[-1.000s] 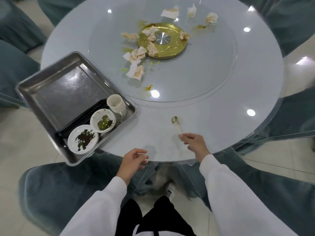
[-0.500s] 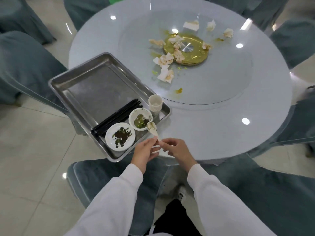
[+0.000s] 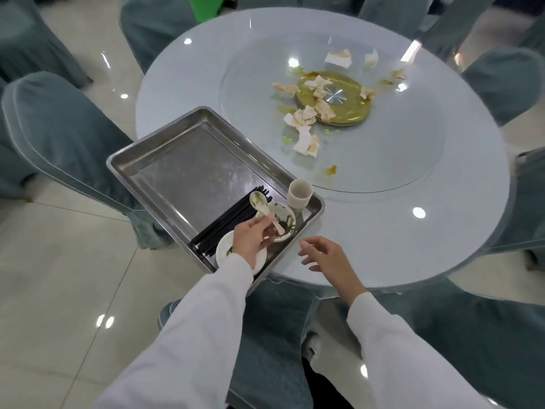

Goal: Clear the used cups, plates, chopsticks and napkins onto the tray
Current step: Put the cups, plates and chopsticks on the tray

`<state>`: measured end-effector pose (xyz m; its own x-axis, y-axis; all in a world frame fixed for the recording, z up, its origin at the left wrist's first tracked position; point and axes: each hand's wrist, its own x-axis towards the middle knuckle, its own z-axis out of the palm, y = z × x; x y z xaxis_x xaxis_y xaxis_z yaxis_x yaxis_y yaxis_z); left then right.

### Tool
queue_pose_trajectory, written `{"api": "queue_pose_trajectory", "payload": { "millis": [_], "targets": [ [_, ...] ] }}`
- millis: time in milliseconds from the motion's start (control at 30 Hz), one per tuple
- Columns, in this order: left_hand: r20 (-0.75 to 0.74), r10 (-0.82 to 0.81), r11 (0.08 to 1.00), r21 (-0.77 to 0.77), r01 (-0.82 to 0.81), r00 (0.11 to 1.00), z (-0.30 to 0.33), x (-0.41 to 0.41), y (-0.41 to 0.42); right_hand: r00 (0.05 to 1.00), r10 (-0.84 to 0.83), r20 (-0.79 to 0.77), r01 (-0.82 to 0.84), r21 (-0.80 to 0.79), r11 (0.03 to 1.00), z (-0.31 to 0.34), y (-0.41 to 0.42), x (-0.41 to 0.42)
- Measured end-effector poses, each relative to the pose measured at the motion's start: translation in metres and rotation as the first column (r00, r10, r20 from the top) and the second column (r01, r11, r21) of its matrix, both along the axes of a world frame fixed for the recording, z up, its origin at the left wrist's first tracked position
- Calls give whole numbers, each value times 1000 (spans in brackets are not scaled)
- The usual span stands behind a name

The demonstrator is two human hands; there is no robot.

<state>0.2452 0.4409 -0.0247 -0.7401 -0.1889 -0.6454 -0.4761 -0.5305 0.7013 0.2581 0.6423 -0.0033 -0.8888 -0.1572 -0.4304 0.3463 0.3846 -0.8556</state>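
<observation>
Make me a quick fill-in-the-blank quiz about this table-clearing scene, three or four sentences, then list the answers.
1. The left hand holds a dirty white ____ above the small bowl.
2. The black chopsticks lie inside the metal ____.
3. The right hand hovers over the table edge holding ____.
4. The crumpled napkins lie around the ____-coloured disc at the centre of the turntable.

Missing words: spoon; tray; nothing; gold
</observation>
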Motion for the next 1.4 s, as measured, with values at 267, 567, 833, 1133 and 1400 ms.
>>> {"api": "queue_pose_trajectory", "payload": {
  "millis": [267,567,833,1133,1400],
  "targets": [
    [69,88,996,-22,-87,994,-22,-96,-26,999,-36,30,37,-10,999,3,13,-22],
    [167,36,996,-84,-22,985,-54,-173,-29,997,-21,69,27,-89,996,23,3,-36],
    [258,14,999,-42,-3,966,-78,-211,-21,988,42,149,-16,-170,985,36,18,-22],
    [281,-76,994,-54,95,957,-82,-215,-25,989,-16,144,39,-157,987,24,21,-10],
    [180,-118,992,-11,122,977,-63,-173,-32,971,-199,129,217,-144,965,26,12,-1]
  ]
}}
